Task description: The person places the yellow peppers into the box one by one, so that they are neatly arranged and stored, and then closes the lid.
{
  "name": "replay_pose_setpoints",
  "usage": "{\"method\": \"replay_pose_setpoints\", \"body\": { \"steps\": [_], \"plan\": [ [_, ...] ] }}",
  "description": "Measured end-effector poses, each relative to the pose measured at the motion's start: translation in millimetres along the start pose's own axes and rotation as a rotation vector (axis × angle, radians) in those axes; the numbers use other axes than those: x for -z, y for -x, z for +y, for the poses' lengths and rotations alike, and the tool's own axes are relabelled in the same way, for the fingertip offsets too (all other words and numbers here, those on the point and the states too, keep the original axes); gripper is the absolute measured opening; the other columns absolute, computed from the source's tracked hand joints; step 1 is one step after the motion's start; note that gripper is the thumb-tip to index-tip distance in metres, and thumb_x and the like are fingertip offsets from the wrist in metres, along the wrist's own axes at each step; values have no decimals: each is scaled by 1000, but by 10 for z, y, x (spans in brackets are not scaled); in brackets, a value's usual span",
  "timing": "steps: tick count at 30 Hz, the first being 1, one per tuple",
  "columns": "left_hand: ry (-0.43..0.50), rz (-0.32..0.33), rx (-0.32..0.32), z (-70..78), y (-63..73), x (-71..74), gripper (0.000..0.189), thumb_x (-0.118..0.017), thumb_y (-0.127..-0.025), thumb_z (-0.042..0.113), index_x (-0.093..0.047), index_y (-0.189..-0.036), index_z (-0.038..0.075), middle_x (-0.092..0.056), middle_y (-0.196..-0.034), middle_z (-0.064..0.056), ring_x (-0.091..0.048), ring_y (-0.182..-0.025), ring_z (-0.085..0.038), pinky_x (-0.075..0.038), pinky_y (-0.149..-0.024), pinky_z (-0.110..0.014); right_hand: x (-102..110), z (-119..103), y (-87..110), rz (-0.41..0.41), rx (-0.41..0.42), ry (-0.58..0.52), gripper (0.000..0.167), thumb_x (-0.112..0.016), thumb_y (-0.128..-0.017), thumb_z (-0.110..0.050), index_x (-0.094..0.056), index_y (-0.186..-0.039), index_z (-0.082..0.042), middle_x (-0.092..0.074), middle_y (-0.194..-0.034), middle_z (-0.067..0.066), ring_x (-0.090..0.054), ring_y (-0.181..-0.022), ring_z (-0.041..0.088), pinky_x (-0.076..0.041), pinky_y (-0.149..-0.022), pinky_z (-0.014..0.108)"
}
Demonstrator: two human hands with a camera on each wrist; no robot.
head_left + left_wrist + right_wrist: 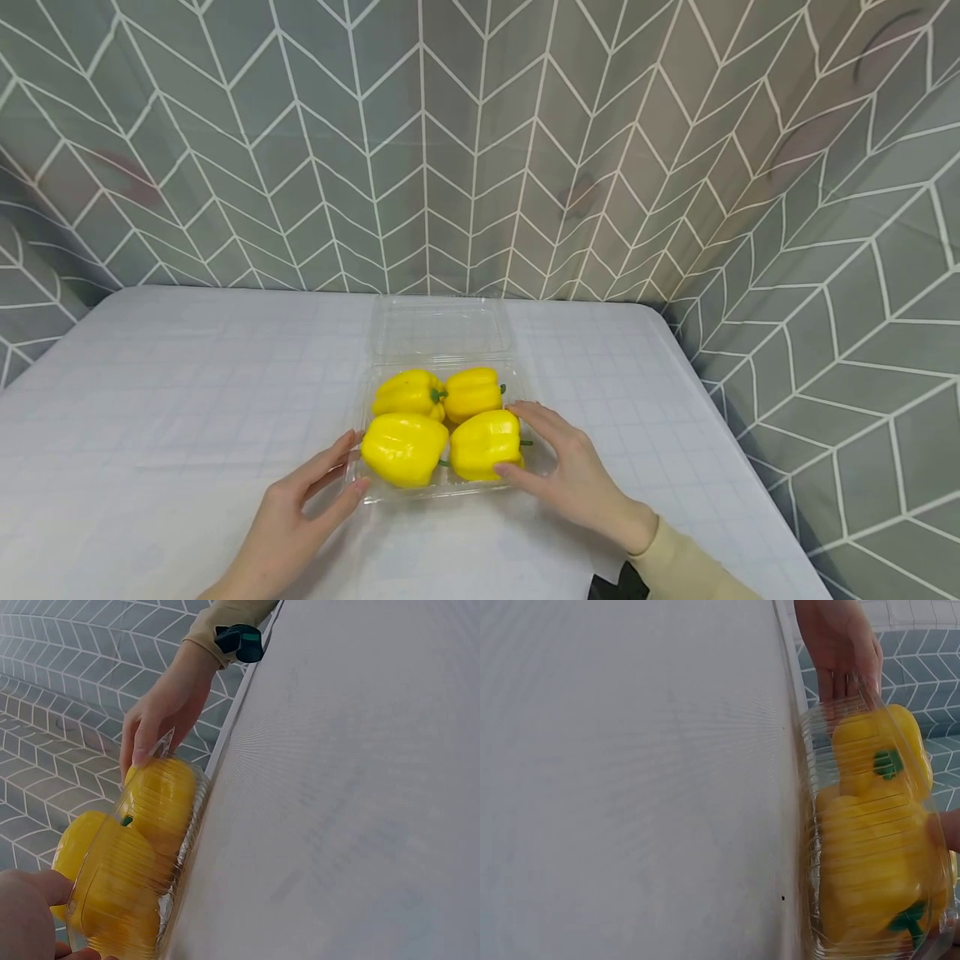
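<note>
A clear plastic clamshell container (401,497) lies unfolded on the table, its lid (442,329) tipped back behind it. Several yellow bell peppers with green stems fill the base in two rows. My left hand (296,508) holds the container's front left corner, thumb at the front and fingers along the side wall. The front left bell pepper (405,450) is just beside those fingers. With thumb and fingers, my right hand (570,471) grips the front right bell pepper (486,446). Behind sit the back left bell pepper (407,392) and the back right bell pepper (472,393).
A white cloth with a faint grid covers the table (187,392). A grey curtain (450,150) with white chevron lines hangs along the back and right. Near the right sleeve (690,567) a black object (621,585) shows at the lower edge.
</note>
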State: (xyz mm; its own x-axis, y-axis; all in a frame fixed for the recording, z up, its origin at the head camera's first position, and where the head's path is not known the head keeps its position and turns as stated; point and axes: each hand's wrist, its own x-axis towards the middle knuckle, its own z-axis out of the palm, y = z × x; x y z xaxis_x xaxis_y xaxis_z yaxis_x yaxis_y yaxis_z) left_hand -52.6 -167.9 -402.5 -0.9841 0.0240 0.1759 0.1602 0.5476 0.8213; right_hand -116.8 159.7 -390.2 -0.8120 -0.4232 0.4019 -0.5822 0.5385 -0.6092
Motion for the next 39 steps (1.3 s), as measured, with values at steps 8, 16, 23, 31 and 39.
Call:
{"method": "replay_pose_setpoints", "body": {
  "steps": [8, 16, 23, 31, 39],
  "plan": [
    [28, -7, -19, -16, -19, -14, 62, -70, -94, 36, -50, -147, 11, -55, -146, 2, -60, -125, -15, -48, -97, -9, 39, -16, 11, 7, -2, 26, 59, -80, -86, -34, -60, -136, -9, -60, -139, 8, -53, -134, 25, -48, -110, 50],
    [55, -3, -44, -30, -34, -21, 61, -72, -93, 32, -51, -146, 9, -55, -146, 0, -57, -121, 3, -49, -96, -8, 90, -27, 34, 12, -1, 45, 55, -77, -88, -32, -60, -136, -13, -61, -139, 5, -55, -132, 24, -50, -108, 50],
    [69, 13, -63, -19, -37, -1, 55, -72, -94, 25, -54, -144, 11, -60, -141, -3, -61, -116, 1, -53, -94, -12, 117, -19, 38, 42, 28, 53, 49, -76, -90, -24, -60, -136, -14, -63, -136, 3, -58, -127, 23, -52, -105, 46],
    [85, 30, -89, -40, -114, 93, 39, -67, -98, 19, -59, -136, 14, -66, -131, 0, -63, -112, -3, -52, -92, -9, 182, 73, -22, 82, -22, 22, 43, -74, -92, -17, -62, -133, -20, -64, -132, -5, -59, -126, 18, -52, -106, 43],
    [194, -55, 29, -113, -316, 121, 44, -62, -101, 28, -54, -140, 9, -67, -131, -6, -63, -112, 0, -56, -90, -15, 211, 123, -135, 63, -175, -89, 39, -71, -95, -23, -62, -133, -19, -62, -136, -3, -53, -134, 25, -44, -114, 52]
  ]
}}
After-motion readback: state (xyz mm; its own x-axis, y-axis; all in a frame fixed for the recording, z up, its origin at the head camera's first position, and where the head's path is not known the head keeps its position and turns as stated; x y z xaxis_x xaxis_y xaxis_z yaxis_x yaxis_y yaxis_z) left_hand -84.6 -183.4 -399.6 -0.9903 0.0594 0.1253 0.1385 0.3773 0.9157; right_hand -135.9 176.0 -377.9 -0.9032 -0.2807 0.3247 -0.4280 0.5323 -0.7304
